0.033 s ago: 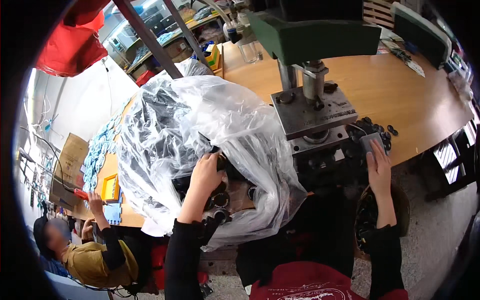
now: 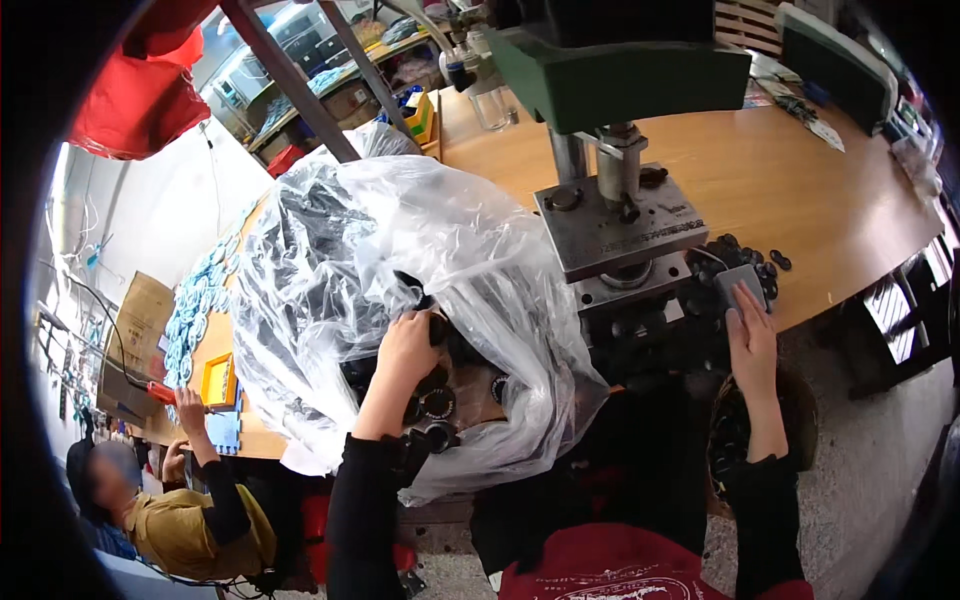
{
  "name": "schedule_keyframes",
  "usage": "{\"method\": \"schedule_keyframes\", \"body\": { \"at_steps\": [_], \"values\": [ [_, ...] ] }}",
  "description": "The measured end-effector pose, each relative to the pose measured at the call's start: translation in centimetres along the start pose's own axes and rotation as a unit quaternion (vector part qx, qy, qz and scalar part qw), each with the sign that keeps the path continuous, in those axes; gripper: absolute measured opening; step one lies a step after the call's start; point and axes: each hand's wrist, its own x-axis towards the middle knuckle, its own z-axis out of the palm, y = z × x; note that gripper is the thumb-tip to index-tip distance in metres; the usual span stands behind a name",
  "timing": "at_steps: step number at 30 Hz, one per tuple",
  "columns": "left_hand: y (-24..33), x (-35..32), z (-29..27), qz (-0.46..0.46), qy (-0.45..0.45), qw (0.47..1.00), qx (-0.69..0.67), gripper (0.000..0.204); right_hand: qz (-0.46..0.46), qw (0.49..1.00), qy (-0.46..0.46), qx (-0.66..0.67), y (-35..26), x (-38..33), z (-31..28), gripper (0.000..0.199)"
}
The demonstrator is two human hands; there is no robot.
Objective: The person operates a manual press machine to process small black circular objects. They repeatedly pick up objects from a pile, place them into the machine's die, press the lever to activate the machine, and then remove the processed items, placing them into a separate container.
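A large clear plastic bag [image 2: 480, 220] lies open on the table in front of me, with black round parts [image 2: 438, 403] showing in its mouth. My left hand [image 2: 408, 350] reaches into that opening, its fingers curled round a black round part [image 2: 437, 328]. Most of that part is hidden by the fingers. To the right, my right hand [image 2: 752, 335] lies with outstretched fingers on a small grey box [image 2: 740, 287] beside the press [image 2: 620, 220]. The press has a green head and a steel plate under it.
Loose black pieces [image 2: 735, 250] lie behind the grey box. A dark container [image 2: 720, 440] stands below my right forearm. At the left, a person [image 2: 190, 530] works near a yellow tray [image 2: 219, 380] and a heap of light-blue rings [image 2: 195, 310]. A red bag [image 2: 140, 100] hangs upper left.
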Motion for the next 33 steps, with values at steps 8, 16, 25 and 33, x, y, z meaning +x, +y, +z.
{"method": "schedule_keyframes", "body": {
  "at_steps": [8,16,25,33],
  "values": [
    [0.5,-0.1,-2.1,-0.003,0.041,0.993,-0.115,0.055,-0.004,0.985,0.016,0.173,-5.1,-0.2,-4.5,0.029],
    [6.6,-9.4,-7.6,-0.041,-0.004,0.764,-0.643,0.062,-0.154,0.982,0.066,0.091,-12.4,4.1,0.0,0.049],
    [8.3,-14.8,-5.1,-0.117,0.083,0.663,-0.734,0.067,-0.073,0.982,0.049,0.169,-15.8,6.5,3.1,0.047],
    [9.8,-17.0,-2.0,-0.125,0.017,0.603,-0.788,0.076,-0.065,0.995,0.047,0.059,-13.5,5.4,4.1,0.054]
  ]
}}
